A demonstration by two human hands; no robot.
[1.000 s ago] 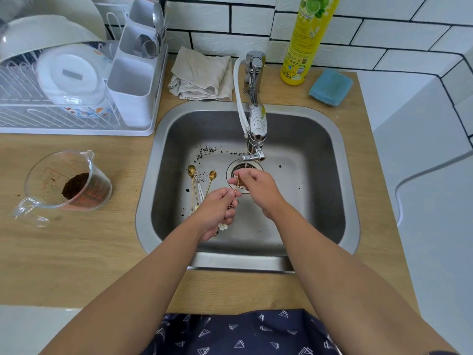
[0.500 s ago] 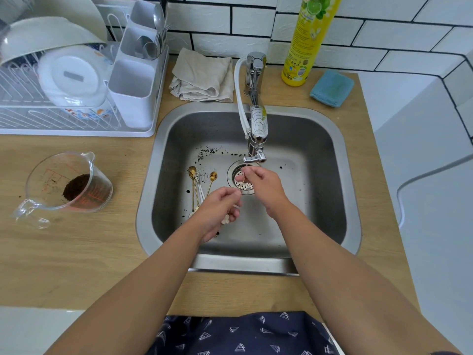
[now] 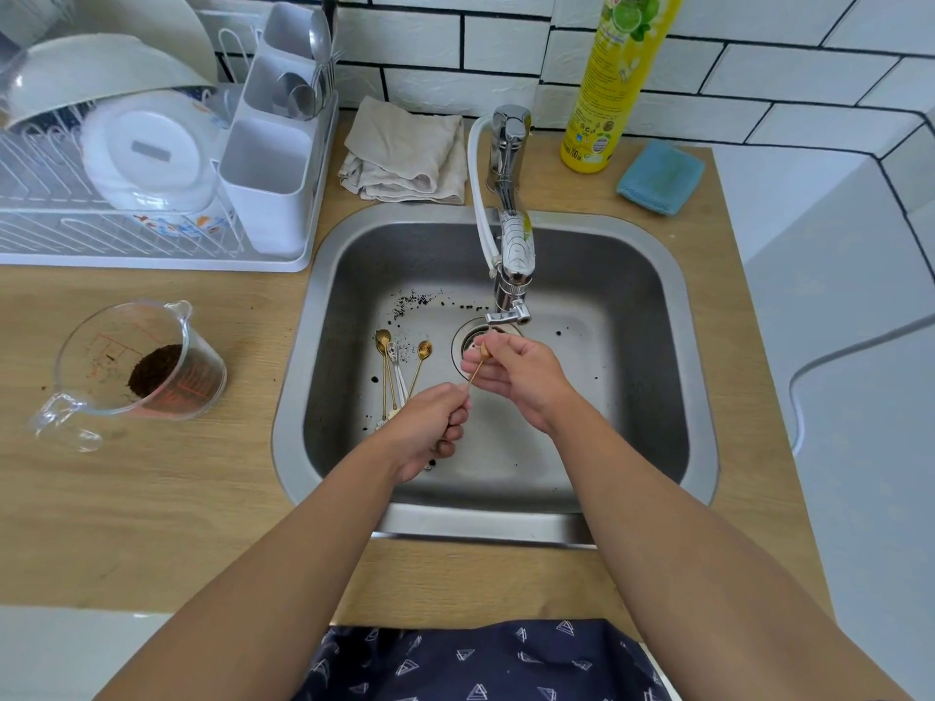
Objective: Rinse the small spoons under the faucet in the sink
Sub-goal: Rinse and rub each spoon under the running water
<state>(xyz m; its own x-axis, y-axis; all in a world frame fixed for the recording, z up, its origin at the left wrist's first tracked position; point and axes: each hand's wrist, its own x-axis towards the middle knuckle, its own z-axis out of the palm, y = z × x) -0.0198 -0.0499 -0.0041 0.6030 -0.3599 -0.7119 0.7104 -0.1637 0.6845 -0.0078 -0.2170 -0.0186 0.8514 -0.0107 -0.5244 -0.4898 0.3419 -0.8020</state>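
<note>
— What sort of place was it?
— A home kitchen. A stainless steel sink [image 3: 673, 346] sat in a light wooden countertop [image 3: 152, 488] under a chrome faucet [image 3: 511, 215].
— Anything else?
— A white wire dish rack [image 3: 76, 230] held plates, and a yellow dish-soap bottle [image 3: 612, 83] stood against the white brick-tiled wall [image 3: 789, 73].

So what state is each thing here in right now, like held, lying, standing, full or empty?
Thin gold spoon: held over the drain, below the spout.
Left hand: pinches the spoon's handle.
Right hand: fingers at the spoon's bowl.
Other small gold spoons: lying on the sink floor.
Chrome faucet: whether water runs, cannot tell.
Steel sink: speckled with dark grounds.
Glass measuring jug: upright, some dark grounds inside.
Yellow bottle: standing.
</note>
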